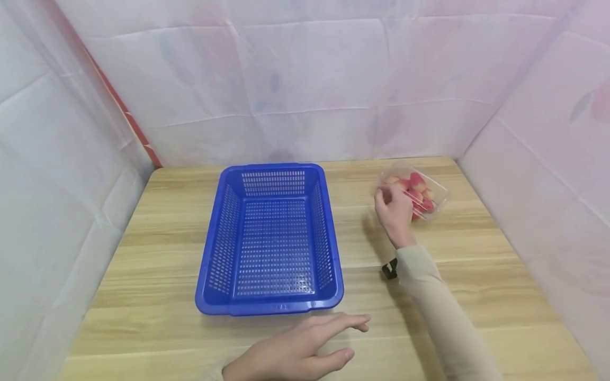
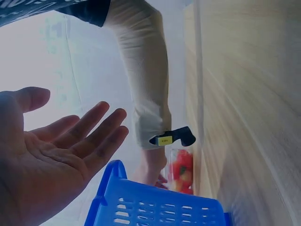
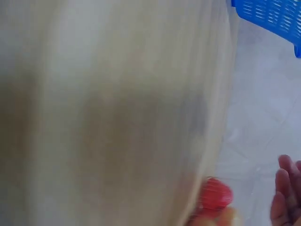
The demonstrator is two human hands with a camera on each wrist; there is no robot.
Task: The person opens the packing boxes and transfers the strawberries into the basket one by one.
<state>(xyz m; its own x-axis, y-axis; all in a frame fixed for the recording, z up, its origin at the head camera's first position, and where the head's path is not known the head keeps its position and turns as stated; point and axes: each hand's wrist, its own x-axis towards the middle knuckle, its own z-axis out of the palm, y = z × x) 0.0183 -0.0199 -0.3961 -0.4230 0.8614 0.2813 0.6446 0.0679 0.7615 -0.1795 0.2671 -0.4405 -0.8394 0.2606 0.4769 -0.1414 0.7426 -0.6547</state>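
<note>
A clear plastic box point(image 1: 439, 198) of small red-and-yellow fruits point(image 1: 416, 182) stands at the back right of the table. My right hand point(image 1: 396, 214) is over its near left side, fingers loosely bent; in the right wrist view the fingers point(image 3: 286, 193) appear apart from the fruits point(image 3: 216, 194). Whether they touch the box is unclear. My left hand point(image 1: 300, 346) hovers with spread, relaxed fingers just in front of a blue plastic basket point(image 1: 269, 308), holding nothing. From the left wrist view, its palm point(image 2: 47, 160) is bare.
The basket, with slotted walls and floor, takes up the middle left of the wooden table point(image 1: 152, 259). Patterned cloth point(image 1: 305, 79) hangs behind and along both sides. A dark strap piece point(image 1: 389, 269) shows at the right wrist.
</note>
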